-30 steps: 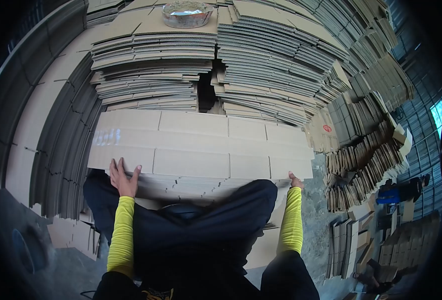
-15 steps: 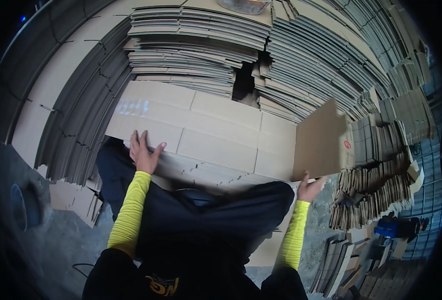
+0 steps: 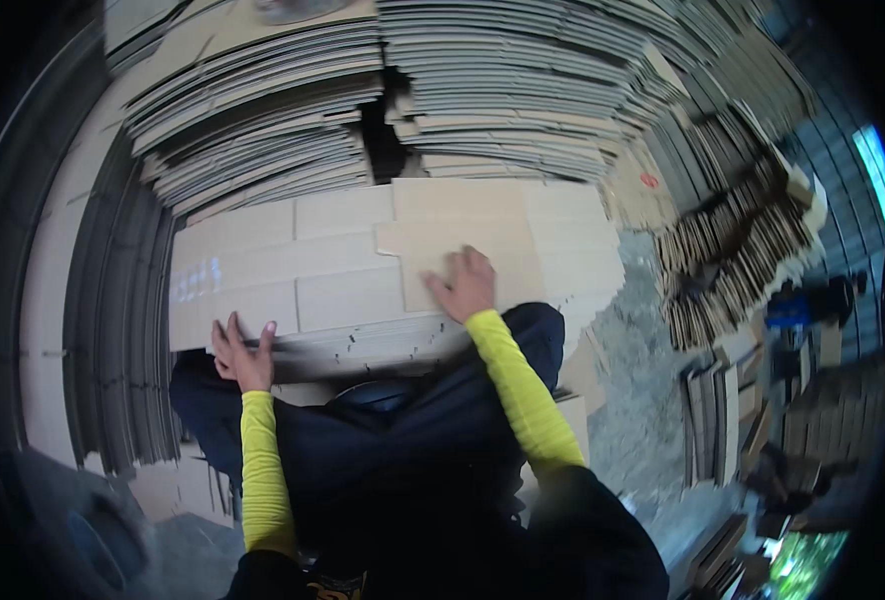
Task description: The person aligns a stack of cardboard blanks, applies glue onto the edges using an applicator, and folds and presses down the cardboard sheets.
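Right hand, blurred, moved inward onto folded cardboard; bowl cut off.

Cardboard sheets: matt, smooth; yellow sleeves: wrinkled cloth; floor: mottled.

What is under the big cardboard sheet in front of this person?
Under the cardboard sheet, the edges of more cardboard layers show along the near side. Anything deeper in the pile, and what it rests on, is covered by the sheet and legs.
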